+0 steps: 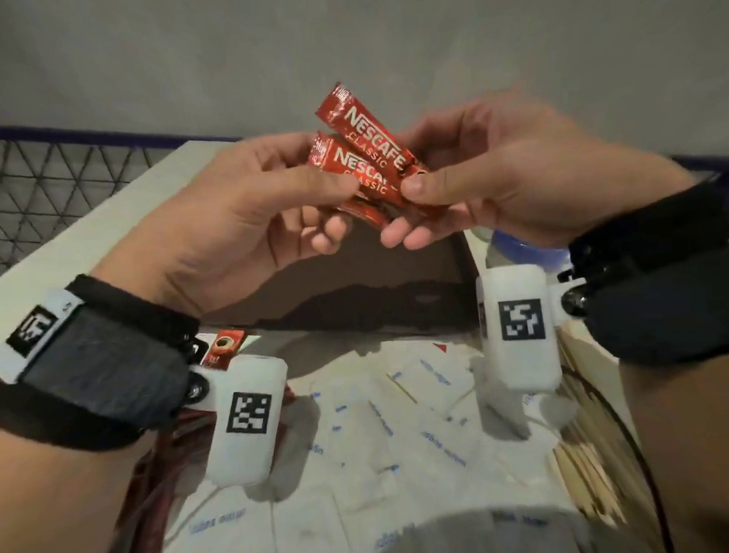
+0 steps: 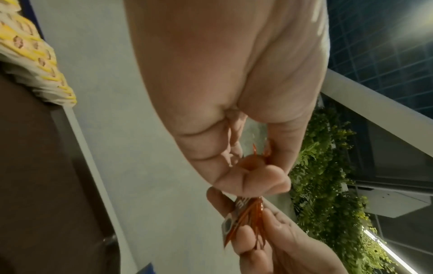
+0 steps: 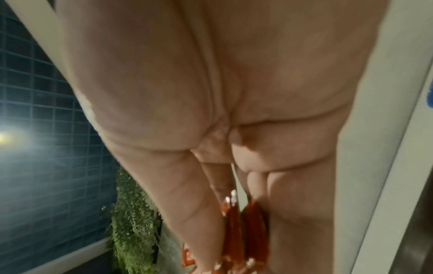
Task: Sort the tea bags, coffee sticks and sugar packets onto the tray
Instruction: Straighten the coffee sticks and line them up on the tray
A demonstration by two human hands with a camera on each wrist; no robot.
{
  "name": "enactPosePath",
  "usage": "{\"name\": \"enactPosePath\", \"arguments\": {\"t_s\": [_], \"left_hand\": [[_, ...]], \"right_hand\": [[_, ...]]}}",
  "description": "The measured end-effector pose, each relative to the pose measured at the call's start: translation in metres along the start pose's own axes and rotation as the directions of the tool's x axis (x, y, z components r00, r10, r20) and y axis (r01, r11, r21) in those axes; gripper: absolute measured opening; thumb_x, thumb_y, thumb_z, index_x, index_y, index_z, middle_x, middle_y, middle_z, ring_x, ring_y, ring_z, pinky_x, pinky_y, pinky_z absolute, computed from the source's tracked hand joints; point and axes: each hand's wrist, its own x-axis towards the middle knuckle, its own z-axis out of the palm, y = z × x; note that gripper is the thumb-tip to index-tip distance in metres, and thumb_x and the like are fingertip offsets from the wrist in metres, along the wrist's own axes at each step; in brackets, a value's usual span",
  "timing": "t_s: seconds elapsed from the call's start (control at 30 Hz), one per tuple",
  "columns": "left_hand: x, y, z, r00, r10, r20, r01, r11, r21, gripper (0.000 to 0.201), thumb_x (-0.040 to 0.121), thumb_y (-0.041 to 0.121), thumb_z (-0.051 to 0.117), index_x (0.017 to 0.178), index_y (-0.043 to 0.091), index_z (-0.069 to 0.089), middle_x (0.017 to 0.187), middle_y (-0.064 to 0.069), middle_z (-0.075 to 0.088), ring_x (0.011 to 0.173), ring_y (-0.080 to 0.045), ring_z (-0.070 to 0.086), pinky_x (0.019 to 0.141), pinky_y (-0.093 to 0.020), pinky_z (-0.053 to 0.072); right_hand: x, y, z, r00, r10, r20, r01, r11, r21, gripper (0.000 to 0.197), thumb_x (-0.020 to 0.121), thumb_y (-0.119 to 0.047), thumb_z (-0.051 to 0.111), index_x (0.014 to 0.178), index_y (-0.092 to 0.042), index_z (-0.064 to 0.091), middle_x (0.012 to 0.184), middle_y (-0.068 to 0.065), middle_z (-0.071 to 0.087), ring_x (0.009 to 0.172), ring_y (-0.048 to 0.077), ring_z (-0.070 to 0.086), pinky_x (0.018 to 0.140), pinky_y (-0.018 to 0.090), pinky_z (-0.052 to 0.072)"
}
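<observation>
Item: two red coffee sticks (image 1: 366, 159), overlapped, raised above the dark tray (image 1: 355, 285).
Left hand (image 1: 243, 223): pinches the sticks' left side.
Right hand (image 1: 500, 178): pinches their right ends.
Handling: square edges together, then lay both flat, parallel, apart from near sugar packets (image 1: 394, 434).

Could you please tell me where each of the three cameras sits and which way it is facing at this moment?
Head: worn on the head, looking forward and down; shows the left hand and right hand pinching the coffee sticks above white sugar packets, plus both wrist straps.
Left wrist: looks along the left palm at the fingertips on the sticks; the right hand's fingers show below.
Right wrist: looks along the right palm to the sticks.
Shared: all three show the red sticks; both wrist views catch green foliage.
</observation>
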Motion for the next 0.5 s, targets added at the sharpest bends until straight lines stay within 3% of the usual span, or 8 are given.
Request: {"name": "enactPosePath", "arguments": {"t_s": [0.1,0.23,0.37,0.5], "left_hand": [[-0.003,-0.008,-0.001,0.998,0.020,-0.057,-0.024,0.997,-0.068,0.023,0.083,0.009,0.068,0.106,0.009,0.072,0.080,-0.005,0.067,0.058,-0.007,0.057,0.052,-0.017,0.048],[-0.013,-0.013,0.000,0.991,0.001,-0.135,-0.015,0.995,-0.102,0.011,0.082,0.009,0.071,0.091,0.013,0.075,0.077,-0.007,0.067,0.057,-0.009,0.058,0.052,-0.018,0.050],[-0.019,-0.016,0.006,0.980,-0.053,-0.192,0.044,0.998,-0.050,0.011,0.081,0.015,0.079,0.091,0.015,0.077,0.082,-0.008,0.072,0.064,-0.012,0.064,0.058,-0.021,0.055],[-0.017,-0.024,0.013,0.954,-0.067,-0.291,0.054,0.997,-0.051,0.028,0.077,0.022,0.075,0.099,0.006,0.075,0.088,-0.015,0.073,0.067,-0.015,0.066,0.059,-0.021,0.056]], "right_hand": [[0.004,0.007,0.000,0.996,0.021,0.092,-0.024,0.999,0.029,0.032,0.086,-0.004,0.063,0.117,0.003,0.062,0.096,0.019,0.074,0.082,0.033,0.076,0.070,0.031,0.063],[0.011,0.017,0.008,0.986,0.068,0.149,-0.071,0.997,0.018,0.021,0.090,-0.005,0.063,0.111,-0.001,0.063,0.089,0.017,0.072,0.072,0.030,0.074,0.062,0.033,0.062],[0.014,0.018,0.014,0.991,0.066,0.115,-0.070,0.997,0.036,0.029,0.090,-0.009,0.065,0.117,0.000,0.064,0.093,0.020,0.073,0.070,0.028,0.073,0.063,0.032,0.063],[0.017,0.018,0.020,0.996,0.071,0.052,-0.073,0.996,0.053,0.025,0.094,-0.005,0.061,0.118,0.000,0.065,0.094,0.030,0.072,0.069,0.026,0.073,0.061,0.028,0.063]]}}
